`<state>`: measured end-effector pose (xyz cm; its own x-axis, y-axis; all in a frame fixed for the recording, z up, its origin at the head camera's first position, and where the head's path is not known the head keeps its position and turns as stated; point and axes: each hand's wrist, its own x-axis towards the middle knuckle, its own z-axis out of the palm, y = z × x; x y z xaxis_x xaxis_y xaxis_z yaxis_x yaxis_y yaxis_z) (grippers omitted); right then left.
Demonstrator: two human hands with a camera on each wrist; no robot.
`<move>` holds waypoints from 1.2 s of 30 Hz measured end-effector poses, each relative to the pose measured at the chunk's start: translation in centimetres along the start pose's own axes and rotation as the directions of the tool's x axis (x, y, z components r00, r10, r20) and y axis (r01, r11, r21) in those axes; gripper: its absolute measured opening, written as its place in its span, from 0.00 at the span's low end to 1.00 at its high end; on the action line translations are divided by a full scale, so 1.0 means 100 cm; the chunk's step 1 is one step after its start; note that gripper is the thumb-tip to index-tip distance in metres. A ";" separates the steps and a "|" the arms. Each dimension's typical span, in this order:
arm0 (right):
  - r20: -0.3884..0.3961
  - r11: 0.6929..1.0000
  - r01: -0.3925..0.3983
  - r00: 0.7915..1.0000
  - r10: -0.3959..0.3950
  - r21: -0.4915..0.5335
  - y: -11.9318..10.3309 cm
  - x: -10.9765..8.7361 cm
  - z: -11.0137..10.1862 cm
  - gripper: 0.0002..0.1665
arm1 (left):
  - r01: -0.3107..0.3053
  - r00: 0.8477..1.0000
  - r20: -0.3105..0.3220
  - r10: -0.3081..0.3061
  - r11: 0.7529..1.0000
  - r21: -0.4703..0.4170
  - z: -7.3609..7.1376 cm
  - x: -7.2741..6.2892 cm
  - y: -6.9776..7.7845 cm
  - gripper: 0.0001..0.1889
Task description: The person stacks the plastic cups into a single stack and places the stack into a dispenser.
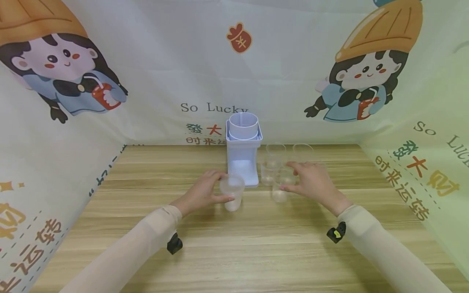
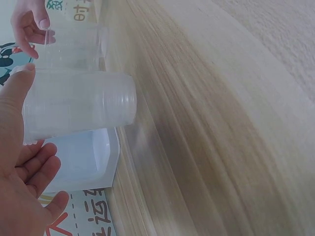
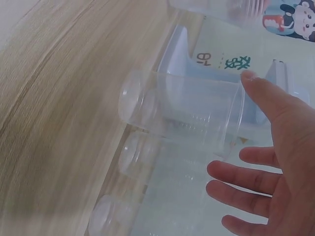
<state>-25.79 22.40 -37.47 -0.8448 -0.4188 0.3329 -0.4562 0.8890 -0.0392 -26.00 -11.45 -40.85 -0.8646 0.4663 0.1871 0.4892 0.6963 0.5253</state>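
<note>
My left hand (image 1: pixel 205 191) holds a stack of nested clear plastic cups (image 1: pixel 233 197) by the upper rim, thumb on one side and fingers on the other. Several base ridges show in the left wrist view (image 2: pixel 120 101). To the right, my right hand (image 1: pixel 315 183) reaches around the top of a single clear cup (image 3: pixel 197 105) standing on the table. Its thumb (image 3: pixel 261 91) is right at the rim, while the other fingers spread loosely along the opposite side. More clear cups (image 3: pixel 129 157) stand just behind and beside that one.
A pale lavender-white stand (image 1: pixel 242 171) with a round tube (image 1: pixel 243 126) on top is behind and between my hands, close to the back wall. The wood-grain table (image 1: pixel 234 252) meets printed cloth walls (image 1: pixel 286 81) at the back and sides.
</note>
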 end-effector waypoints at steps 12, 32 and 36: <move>-0.021 1.000 0.023 1.000 -0.022 0.018 -0.001 0.000 0.002 0.43 | -0.010 1.000 -0.007 0.010 1.000 0.015 0.002 0.001 -0.003 0.37; -0.054 0.998 0.064 0.997 -0.062 0.029 -0.010 0.000 -0.013 0.42 | -0.020 1.000 0.003 0.020 1.000 0.022 0.000 0.001 0.001 0.40; -0.052 0.997 0.072 0.996 -0.070 0.034 -0.013 0.001 -0.018 0.42 | -0.016 1.000 0.001 0.016 1.000 0.027 0.000 0.001 0.002 0.39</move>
<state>-24.77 21.49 -35.69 -0.7951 -0.4699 0.3835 -0.5250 0.8498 -0.0474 -25.96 -11.28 -40.72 -0.8564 0.4781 0.1949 0.5062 0.7031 0.4995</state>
